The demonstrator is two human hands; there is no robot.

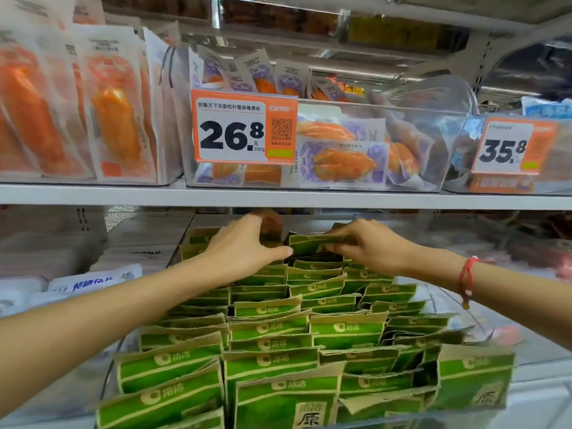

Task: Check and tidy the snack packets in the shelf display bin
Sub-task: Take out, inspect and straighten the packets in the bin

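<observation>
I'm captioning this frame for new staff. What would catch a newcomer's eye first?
The rows of green snack packets filling the lower bin, with the left hand and right hand working at the back row. Above them, the orange price tag reading 26.8 on a clear bin of orange snacks.

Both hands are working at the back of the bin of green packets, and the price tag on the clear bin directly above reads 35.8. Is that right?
Not quite. The tag on the clear bin directly above reads 26.8; the 35.8 tag is on the next bin to the right. The head view shows this. The left hand and right hand are indeed at the back of the green packets.
</observation>
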